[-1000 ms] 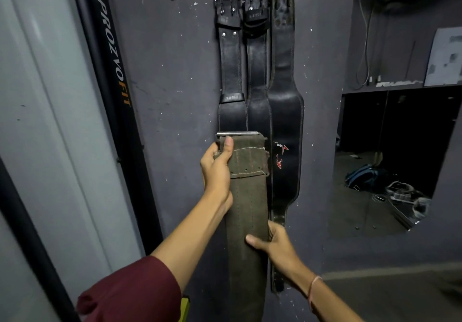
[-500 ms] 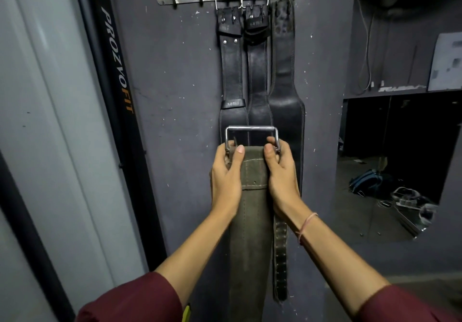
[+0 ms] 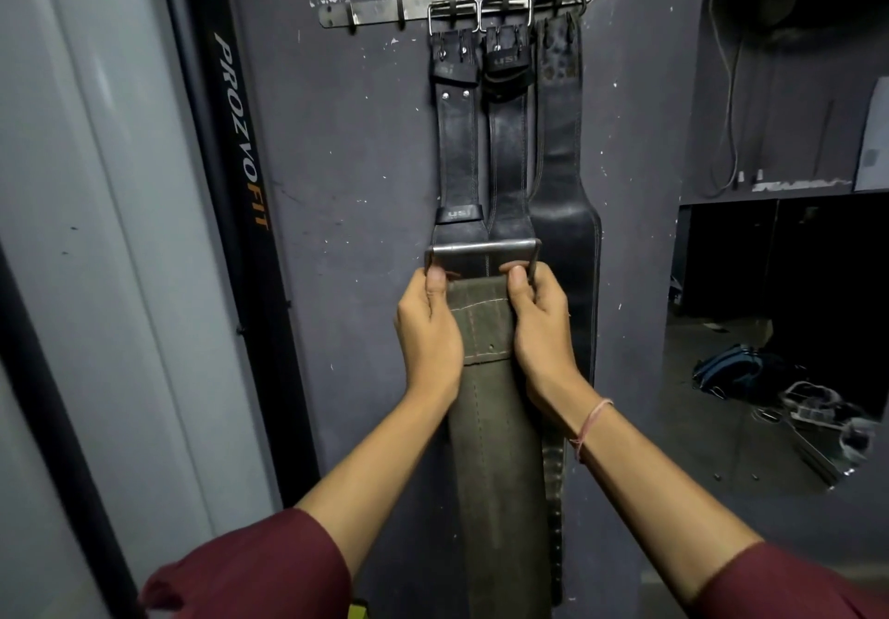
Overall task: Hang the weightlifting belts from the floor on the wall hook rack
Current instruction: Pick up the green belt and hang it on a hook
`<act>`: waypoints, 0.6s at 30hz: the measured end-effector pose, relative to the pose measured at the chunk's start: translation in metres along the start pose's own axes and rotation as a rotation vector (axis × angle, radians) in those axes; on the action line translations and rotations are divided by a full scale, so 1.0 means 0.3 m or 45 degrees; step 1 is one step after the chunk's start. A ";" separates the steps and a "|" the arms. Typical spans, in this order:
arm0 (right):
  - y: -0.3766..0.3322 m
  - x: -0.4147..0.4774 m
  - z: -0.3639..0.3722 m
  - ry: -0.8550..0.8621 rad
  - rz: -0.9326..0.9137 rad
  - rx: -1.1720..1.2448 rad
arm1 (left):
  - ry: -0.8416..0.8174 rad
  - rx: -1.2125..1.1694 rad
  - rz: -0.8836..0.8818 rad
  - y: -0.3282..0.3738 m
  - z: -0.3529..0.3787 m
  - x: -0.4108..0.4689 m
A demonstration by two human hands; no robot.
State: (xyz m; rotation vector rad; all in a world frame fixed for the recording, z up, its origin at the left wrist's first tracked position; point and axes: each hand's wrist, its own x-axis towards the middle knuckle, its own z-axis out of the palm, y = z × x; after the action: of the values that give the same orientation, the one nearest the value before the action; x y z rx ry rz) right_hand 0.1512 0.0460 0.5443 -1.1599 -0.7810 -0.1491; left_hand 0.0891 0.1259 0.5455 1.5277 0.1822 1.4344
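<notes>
While three black leather belts hang from the steel wall hook rack, my left hand and right hand grip the olive canvas belt just under its square metal buckle.

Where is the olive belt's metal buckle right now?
Head view, centre: the buckle tops the olive belt, just above the left hand and right hand, over the hung black belts, well below the hook rack.

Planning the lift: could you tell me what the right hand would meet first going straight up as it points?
Probably the black belts hanging just above the right hand, which grips the olive belt by its buckle; the hook rack lies higher. Depth is unclear.
</notes>
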 end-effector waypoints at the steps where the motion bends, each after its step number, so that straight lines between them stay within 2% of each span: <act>1: -0.005 0.006 -0.004 -0.014 -0.009 -0.007 | 0.014 0.016 -0.001 0.002 0.005 0.007; 4: -0.025 0.023 -0.026 -0.098 -0.047 0.050 | 0.021 0.056 -0.071 -0.010 0.017 0.057; 12: -0.058 0.158 -0.093 -0.280 -0.045 0.103 | -0.244 -0.368 -0.381 0.010 0.046 0.138; 15: -0.083 0.216 -0.096 -0.553 -0.016 -0.100 | -0.352 -0.545 -0.604 0.015 0.075 0.124; 18: -0.098 0.236 -0.074 -0.779 0.154 -0.009 | -0.411 -0.586 -0.690 -0.017 0.113 0.142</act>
State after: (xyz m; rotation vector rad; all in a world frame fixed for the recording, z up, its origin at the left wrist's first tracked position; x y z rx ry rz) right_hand 0.1992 0.0342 0.6067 -1.2694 -1.2406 0.3207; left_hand 0.1317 0.1394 0.5771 1.1832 0.0544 0.7251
